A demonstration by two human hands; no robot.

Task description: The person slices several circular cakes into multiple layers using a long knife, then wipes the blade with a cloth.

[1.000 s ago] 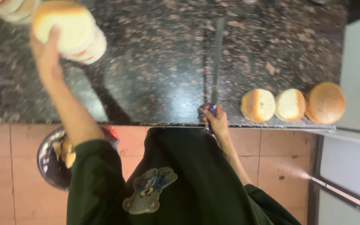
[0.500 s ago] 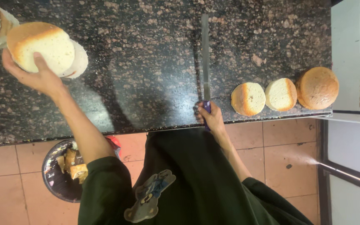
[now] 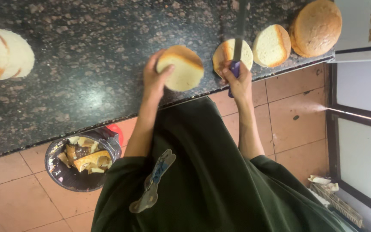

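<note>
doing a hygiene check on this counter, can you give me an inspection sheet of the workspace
surface: dark speckled stone counter, crumbs scattered on it.
job's things: round bun held at the counter edge; long knife with a purple handle.
clutter: three buns at the right end; sliced buns stacked at far left.
hands: left hand grips the round bun; right hand is closed on the knife handle.
cables: nothing seen.
surroundings: bin of bread scraps on the tiled floor; white cabinet at right.
</note>
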